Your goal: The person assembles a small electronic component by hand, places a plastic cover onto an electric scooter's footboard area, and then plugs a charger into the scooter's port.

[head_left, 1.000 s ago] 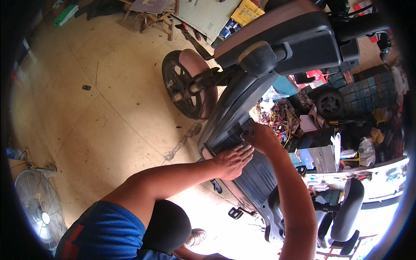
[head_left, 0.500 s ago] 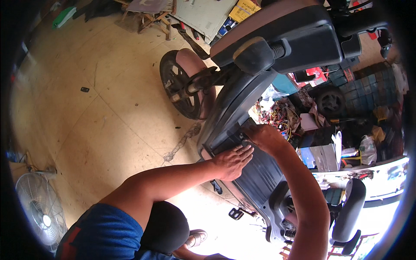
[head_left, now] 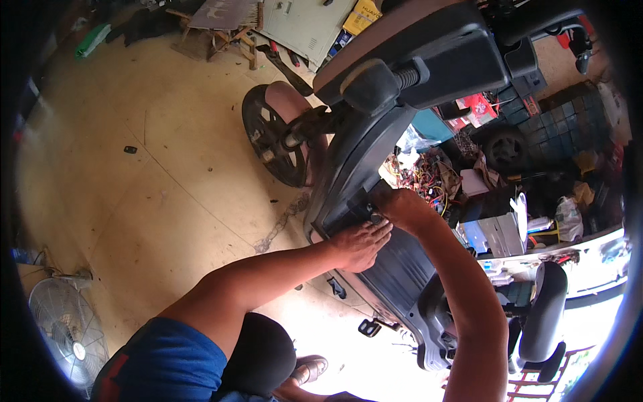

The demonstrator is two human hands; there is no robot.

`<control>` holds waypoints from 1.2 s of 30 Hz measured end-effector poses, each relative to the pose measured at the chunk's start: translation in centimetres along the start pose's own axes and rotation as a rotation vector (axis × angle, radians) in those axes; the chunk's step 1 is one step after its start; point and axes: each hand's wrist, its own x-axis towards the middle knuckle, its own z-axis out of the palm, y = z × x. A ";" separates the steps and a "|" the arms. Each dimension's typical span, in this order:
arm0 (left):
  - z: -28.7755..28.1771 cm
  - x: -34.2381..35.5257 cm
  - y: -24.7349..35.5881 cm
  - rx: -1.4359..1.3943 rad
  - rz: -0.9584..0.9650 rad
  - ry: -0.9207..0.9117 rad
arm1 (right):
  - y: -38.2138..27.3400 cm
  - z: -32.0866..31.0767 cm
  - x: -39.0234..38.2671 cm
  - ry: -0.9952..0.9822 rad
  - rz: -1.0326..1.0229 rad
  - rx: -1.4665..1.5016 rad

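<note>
An electric scooter with a dark footboard (head_left: 404,264) and a brownish-pink body stands before me. My left hand (head_left: 363,246) lies flat across the footboard, fingers stretched out and pointing right. Just beyond it, my right hand (head_left: 400,209) is curled, its fingers bent down at the footboard's front part. What those fingers hold is hidden by the hand. A small round, dark metallic piece (head_left: 376,218) shows between the two hands, close to my left fingertips. The scooter's front wheel (head_left: 273,137) is turned to the left.
A fan (head_left: 67,335) stands on the floor at the lower left. Tangled coloured wires (head_left: 429,175), a loose wheel (head_left: 504,149) and boxes (head_left: 492,238) crowd the right side beyond the scooter. A metal cabinet (head_left: 305,27) and a wooden stool (head_left: 224,27) are at the back.
The view has shifted slightly. My left hand has edged closer to my right hand, its fingertips now beside the round piece. My right hand stays curled at the same spot.
</note>
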 end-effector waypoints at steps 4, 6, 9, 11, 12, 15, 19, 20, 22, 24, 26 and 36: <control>0.2 0.2 -0.1 -0.048 0.007 -0.032 | 0.0 -0.8 0.3 0.017 -0.051 0.047; 0.0 0.2 0.1 -0.047 0.004 -0.044 | -0.1 -0.6 0.3 0.006 -0.041 0.056; -0.2 0.1 0.1 -0.041 -0.001 -0.053 | -0.2 -0.2 0.3 0.004 -0.038 0.033; -0.3 0.2 0.1 -0.046 -0.003 -0.050 | -0.2 -0.3 0.2 -0.005 -0.027 0.019; -0.3 0.1 0.1 -0.055 -0.005 -0.051 | -0.3 -0.3 0.2 -0.014 -0.016 0.023; -0.2 0.1 -0.1 -0.052 -0.002 -0.033 | -0.4 -0.4 0.4 -0.004 0.014 0.057; -1.1 0.1 0.1 -0.052 -0.008 -0.050 | -0.7 -0.4 0.5 0.019 0.040 0.051; -1.2 0.2 0.1 -0.084 -0.007 -0.028 | -0.7 -0.5 0.3 0.005 0.054 0.058; -0.5 0.0 0.0 -0.142 -0.009 0.001 | -1.1 -0.4 0.3 -0.013 0.079 0.085; 0.0 0.1 0.0 -0.168 -0.023 0.008 | -1.9 0.5 1.0 -0.114 0.217 0.033; 0.3 0.1 0.0 -0.196 -0.030 0.018 | -2.7 1.0 1.6 -0.187 0.353 0.005; -0.9 0.1 -0.1 -0.188 -0.031 -0.027 | -3.5 0.4 2.3 -0.210 0.490 0.068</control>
